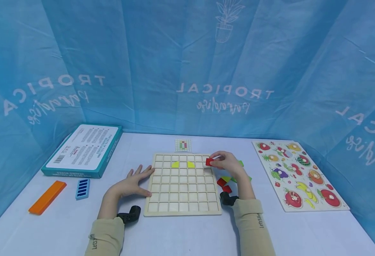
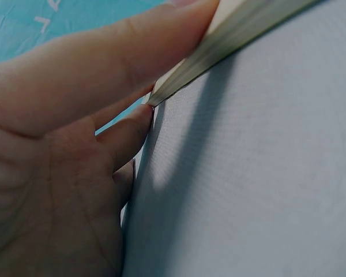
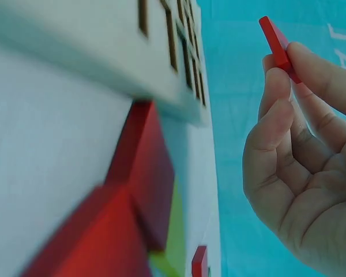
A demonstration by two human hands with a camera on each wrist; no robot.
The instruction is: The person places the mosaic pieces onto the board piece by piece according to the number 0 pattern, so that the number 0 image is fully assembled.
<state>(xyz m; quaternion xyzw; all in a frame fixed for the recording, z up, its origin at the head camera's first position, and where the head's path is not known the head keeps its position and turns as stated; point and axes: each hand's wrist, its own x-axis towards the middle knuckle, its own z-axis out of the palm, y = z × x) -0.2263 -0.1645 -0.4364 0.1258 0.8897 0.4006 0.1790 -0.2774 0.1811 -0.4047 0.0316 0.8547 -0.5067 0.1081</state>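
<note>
Head view first: everything sits on a pale table (image 1: 187,234) boxed in by a blue cloth backdrop (image 1: 181,64) printed with "TROPICAL paradise" in mirror writing. In the middle is a wooden grid board (image 1: 182,199) with rows of square wells. Two yellow pieces (image 1: 182,164) sit in the second row from the far edge; the other wells I can see look bare. The left hand (image 1: 133,183) lies flat with fingers spread, fingertips touching the board's left edge, gripping nothing. The right hand (image 1: 227,161) pinches a red tile (image 1: 209,161) just over the board's far right corner. Loose red and green pieces (image 1: 227,183) lie on the table right beside the board's right edge. A small pattern card (image 1: 183,145) sits just past the far edge. Off to the left there's a teal box (image 1: 85,151), an orange block (image 1: 47,197) and a blue ridged block (image 1: 82,188). Well off to the right is a fruit puzzle board (image 1: 299,176) with its fruit pieces seated in it.

Left wrist view: super close, just the left hand (image 2: 57,150) with straight fingers against the board's edge (image 2: 230,40) and the grey-looking tabletop.

Right wrist view: the right hand (image 3: 305,167) holds the red tile (image 3: 275,43) between thumb and fingertips, off the board. The board's side (image 3: 104,52) and blurry red pieces (image 3: 127,196) on the table fill the left.
</note>
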